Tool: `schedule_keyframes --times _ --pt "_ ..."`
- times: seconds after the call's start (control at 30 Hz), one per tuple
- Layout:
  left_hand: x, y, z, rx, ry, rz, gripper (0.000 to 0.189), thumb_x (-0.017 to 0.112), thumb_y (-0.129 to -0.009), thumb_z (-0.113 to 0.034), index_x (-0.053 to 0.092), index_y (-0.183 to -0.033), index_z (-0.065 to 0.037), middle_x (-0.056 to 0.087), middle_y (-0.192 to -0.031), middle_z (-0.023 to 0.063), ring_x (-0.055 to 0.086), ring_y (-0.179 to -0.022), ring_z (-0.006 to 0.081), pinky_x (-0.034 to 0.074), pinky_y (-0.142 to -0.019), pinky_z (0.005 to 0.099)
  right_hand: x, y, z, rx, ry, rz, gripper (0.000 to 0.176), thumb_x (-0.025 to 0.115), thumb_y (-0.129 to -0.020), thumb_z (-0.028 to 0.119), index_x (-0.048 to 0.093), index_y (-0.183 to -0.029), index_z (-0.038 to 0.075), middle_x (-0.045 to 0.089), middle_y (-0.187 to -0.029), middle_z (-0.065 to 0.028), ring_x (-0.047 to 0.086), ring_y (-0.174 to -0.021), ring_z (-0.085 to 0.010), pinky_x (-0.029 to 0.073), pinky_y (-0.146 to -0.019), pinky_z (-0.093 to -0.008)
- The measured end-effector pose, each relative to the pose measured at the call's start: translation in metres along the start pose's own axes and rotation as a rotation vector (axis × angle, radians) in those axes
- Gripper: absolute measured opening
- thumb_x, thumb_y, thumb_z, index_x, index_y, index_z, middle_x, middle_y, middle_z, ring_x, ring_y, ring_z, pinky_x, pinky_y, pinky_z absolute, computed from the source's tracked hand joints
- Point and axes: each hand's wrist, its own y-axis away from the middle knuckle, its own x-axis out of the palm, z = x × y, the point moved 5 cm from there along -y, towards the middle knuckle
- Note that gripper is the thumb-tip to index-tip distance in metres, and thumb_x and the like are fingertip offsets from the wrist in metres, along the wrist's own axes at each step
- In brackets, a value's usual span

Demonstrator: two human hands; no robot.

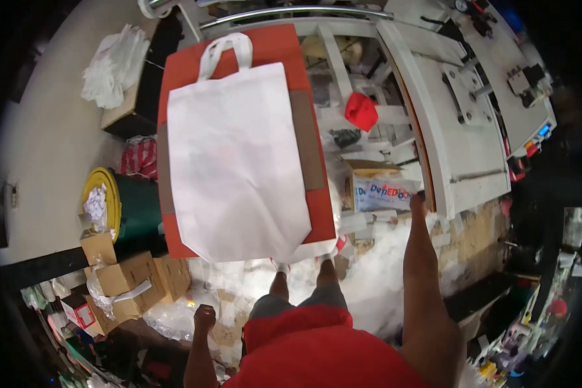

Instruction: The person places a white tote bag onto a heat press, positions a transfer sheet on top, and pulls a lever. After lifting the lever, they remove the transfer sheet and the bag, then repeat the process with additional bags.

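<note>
A white tote bag (239, 161) lies flat on a red board (275, 48), its handles pointing away from me. Down at the lower left, away from the bag, my left hand (205, 317) hangs with its fingers curled in; whether anything is inside them is too small to tell. On the right, my right hand (418, 200) is at the brown-edged side of a white machine frame (433, 129), its fingers mostly hidden by shadow and the edge. Beside that hand is a printed white and blue package (381, 194).
White bags (116, 64) are piled at the upper left. A green bin (138, 207) with a yellow rim and cardboard boxes (126, 278) stand on the left. Red cloth (361, 112) hangs on the frame. Clear plastic (168, 320) lies on the floor.
</note>
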Motion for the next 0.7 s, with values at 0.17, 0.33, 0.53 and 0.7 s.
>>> schedule_keyframes --times 0.17,0.33,0.53,0.7 --pt "0.012 0.013 0.012 -0.058 -0.096 0.064 0.015 0.06 -0.083 -0.019 0.064 -0.088 -0.006 0.069 -0.083 0.0142 0.068 -0.081 0.0303 0.054 -0.075 0.04 -0.107 0.025 -0.026 0.218 -0.96 -0.027 0.017 0.053 -0.079 0.013 0.063 -0.092 0.006 0.067 -0.088 -0.0189 0.063 -0.08 -0.0427 0.051 -0.07 -0.0506" --pt "0.028 -0.015 -0.051 0.329 -0.159 0.099 0.013 0.062 -0.083 -0.019 0.065 -0.088 -0.006 0.068 -0.088 0.0142 0.067 -0.083 0.032 0.054 -0.075 0.0399 -0.328 0.111 0.026 -0.585 -0.838 0.663 0.026 0.055 -0.082 0.012 0.069 -0.104 0.012 0.065 -0.09 -0.017 0.064 -0.093 -0.037 0.052 -0.082 -0.0485" --pt "-0.081 -0.065 -0.14 0.256 0.33 -0.009 0.013 0.061 -0.086 -0.018 0.066 -0.09 -0.006 0.069 -0.079 0.0132 0.07 -0.072 0.0253 0.054 -0.065 0.0381 -0.577 0.055 0.026 -0.869 -1.589 0.602 0.018 0.062 -0.082 0.002 0.065 -0.099 0.005 0.064 -0.083 -0.0093 0.064 -0.08 -0.0183 0.052 -0.07 -0.0302" --pt "-0.22 -0.062 -0.216 0.348 0.252 -0.375 0.018 0.058 -0.091 -0.018 0.062 -0.094 0.0 0.065 -0.074 0.0107 0.065 -0.067 0.0201 0.052 -0.065 0.034 -0.577 -0.027 0.097 -0.275 -2.05 0.325 0.019 0.061 -0.088 0.005 0.061 -0.105 -0.002 0.063 -0.084 -0.0037 0.057 -0.068 -0.0074 0.049 -0.06 -0.0249"
